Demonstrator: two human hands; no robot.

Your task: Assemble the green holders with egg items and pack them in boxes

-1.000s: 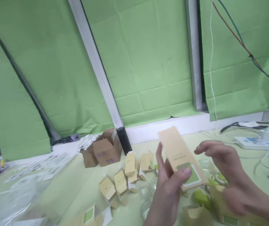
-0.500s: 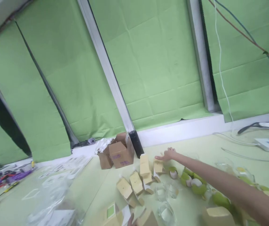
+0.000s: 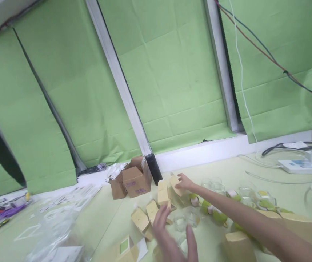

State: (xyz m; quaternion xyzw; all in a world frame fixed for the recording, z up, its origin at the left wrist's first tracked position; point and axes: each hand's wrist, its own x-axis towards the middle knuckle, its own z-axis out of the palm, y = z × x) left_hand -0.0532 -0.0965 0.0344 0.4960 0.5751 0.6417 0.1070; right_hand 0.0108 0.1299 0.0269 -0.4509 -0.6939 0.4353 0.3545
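Note:
My right hand [image 3: 183, 183] reaches far across the table with its fingers on a small pale-yellow cardboard box [image 3: 174, 185], which is tilted. In the lower middle, my left hand [image 3: 169, 238] has thumb and fingers spread, with nothing visible between them. Behind it stand several similar boxes, among them an upright box [image 3: 163, 193] and an open-flapped box [image 3: 140, 217]. Clear glass cups [image 3: 180, 221] sit beside my left hand. Under and beside my right forearm are green-and-white rounded items [image 3: 219, 215], whose kind I cannot make out.
An open brown carton [image 3: 136, 181] and a black cylinder [image 3: 154, 168] stand by the wall. More yellow boxes [image 3: 240, 245] lie at lower right. A white power strip [image 3: 295, 166] with cables is at right. Clear plastic wrapping [image 3: 55, 233] lies at left.
My left hand has risen into view from the bottom edge, away from a box there. My right hand has tilted the far box. The view has shifted slightly to the right.

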